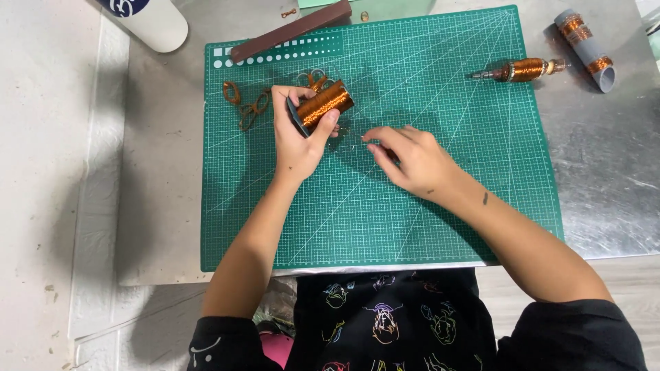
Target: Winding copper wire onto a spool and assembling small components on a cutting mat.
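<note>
Copper wire on a spool is what the left hand is wrapped around, fingers curled over the top and thumb pressed against the side, holding it just above the green cutting mat. The right hand sits just beside it on the mat with thumb and forefinger pinched together, and a very thin strand seems to run from the spool toward those fingertips, though it's honestly too fine to be sure. Behind the spool there are a few small copper wire loops lying on the mat, some half hidden by the left hand. A long brown bar lies across the mat's top edge. Off to the right, on the metal counter, there's a small tool wound with copper wire and a grey tube with copper bands, both well apart from the hands. A white cylinder pokes in at the top left.
</note>
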